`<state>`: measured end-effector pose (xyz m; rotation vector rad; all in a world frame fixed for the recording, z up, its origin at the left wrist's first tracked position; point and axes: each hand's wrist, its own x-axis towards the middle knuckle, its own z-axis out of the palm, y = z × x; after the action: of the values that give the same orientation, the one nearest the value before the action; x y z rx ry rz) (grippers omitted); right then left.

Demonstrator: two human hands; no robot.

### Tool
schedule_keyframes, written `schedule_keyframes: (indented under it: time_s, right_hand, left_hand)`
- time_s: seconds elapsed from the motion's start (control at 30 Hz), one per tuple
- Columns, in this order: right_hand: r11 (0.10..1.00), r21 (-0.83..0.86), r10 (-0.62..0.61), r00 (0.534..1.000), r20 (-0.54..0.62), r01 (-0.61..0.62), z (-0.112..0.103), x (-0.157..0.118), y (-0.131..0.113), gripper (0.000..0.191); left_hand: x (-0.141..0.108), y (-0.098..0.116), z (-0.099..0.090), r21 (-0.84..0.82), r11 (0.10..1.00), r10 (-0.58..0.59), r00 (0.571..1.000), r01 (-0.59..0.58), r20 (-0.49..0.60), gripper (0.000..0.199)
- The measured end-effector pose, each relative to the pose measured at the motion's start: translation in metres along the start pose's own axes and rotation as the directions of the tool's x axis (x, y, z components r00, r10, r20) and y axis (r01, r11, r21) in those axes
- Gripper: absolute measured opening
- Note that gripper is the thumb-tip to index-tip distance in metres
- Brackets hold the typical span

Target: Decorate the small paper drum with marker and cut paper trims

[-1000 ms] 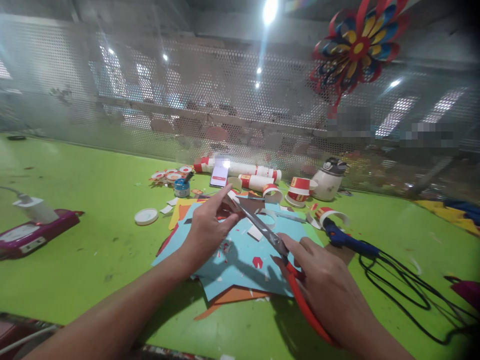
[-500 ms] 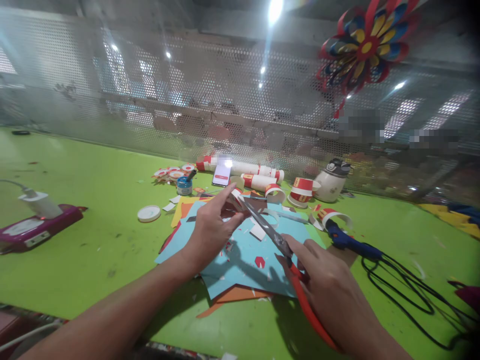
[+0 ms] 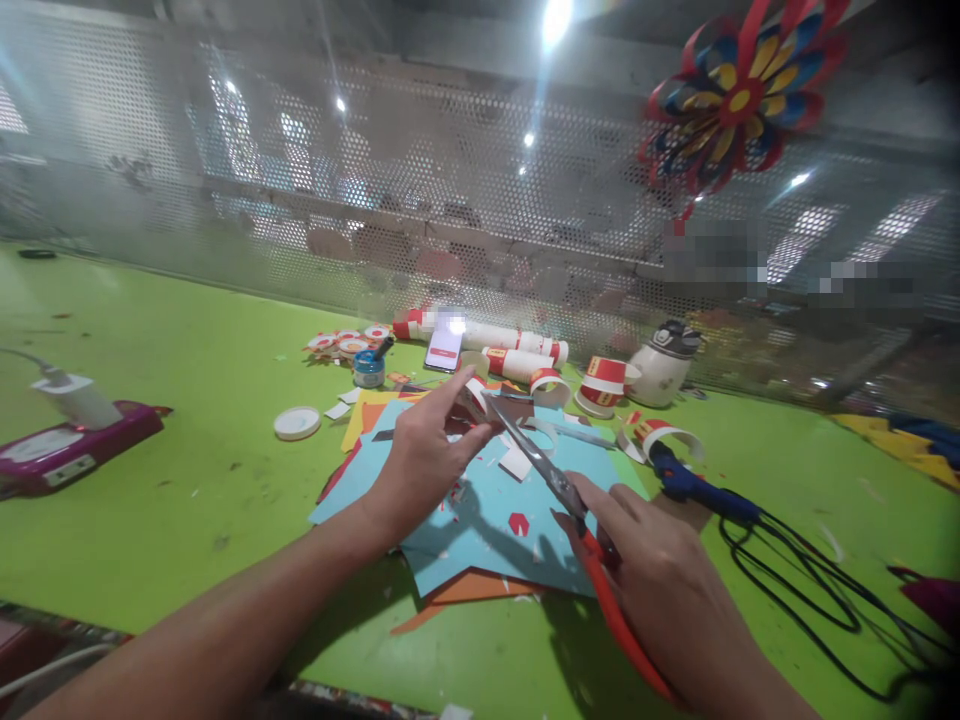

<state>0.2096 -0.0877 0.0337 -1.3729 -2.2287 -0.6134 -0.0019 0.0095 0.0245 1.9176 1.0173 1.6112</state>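
Note:
My left hand (image 3: 431, 440) pinches a small red and white paper cup piece (image 3: 475, 392) between thumb and fingers, above the sheets. Red-handled scissors (image 3: 551, 478) are gripped in my right hand (image 3: 645, 540), their blades pointing up and left with the tips at the cup piece. Whether the tips touch it I cannot tell. Below both hands lies light blue paper (image 3: 480, 545) strewn with small scraps, among them a red hexagonal piece (image 3: 519, 524) and a white paper piece (image 3: 516, 462). Orange paper (image 3: 487, 586) shows under the blue.
Behind the sheets stand a phone (image 3: 445, 342), stacked paper cups (image 3: 517, 340), a cut cup (image 3: 602, 385), a blue jar (image 3: 368, 369) and a white kettle-like container (image 3: 664, 365). A blue glue gun (image 3: 705, 487) trails its cord at right. A purple power strip (image 3: 82, 450) sits at left.
The scissor tips have shifted slightly right, and a little more of the cup piece shows beside my left fingers. Both hands stay almost where they were.

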Motion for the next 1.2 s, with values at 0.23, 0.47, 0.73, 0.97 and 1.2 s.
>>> schedule_keyframes:
  time_s: [0.23, 0.47, 0.73, 0.97, 1.2]
  right_hand:
    - [0.999, 0.026, 0.041, 0.998, 0.045, -0.042, 0.000, -0.001, 0.002, 0.034]
    - [0.903, 0.374, 0.136, 0.965, 0.222, -0.213, -0.001, 0.001, 0.005, 0.029]
    - [0.833, 0.476, 0.140, 0.939, 0.313, -0.282, -0.004, 0.011, 0.014, 0.025]
    - [0.972, 0.105, 0.177, 0.950, 0.258, -0.210, 0.000, 0.008, 0.011, 0.031]
    - [0.952, 0.046, 0.297, 0.948, 0.111, -0.304, 0.001, 0.008, 0.024, 0.032]
  left_hand:
    - [0.001, -0.001, -0.001, 0.024, 0.999, 0.040, 0.999, -0.040, -0.003, 0.054]
    - [0.002, -0.001, 0.000, 0.066, 0.993, 0.094, 0.996, -0.094, 0.003, 0.053]
    - [0.008, -0.001, -0.005, 0.186, 0.979, 0.070, 0.995, -0.081, 0.065, 0.046]
    - [0.009, -0.007, -0.007, 0.343, 0.924, 0.148, 0.985, -0.170, 0.090, 0.044]
    - [0.013, -0.009, -0.009, 0.376, 0.924, 0.022, 0.991, -0.070, 0.132, 0.039]
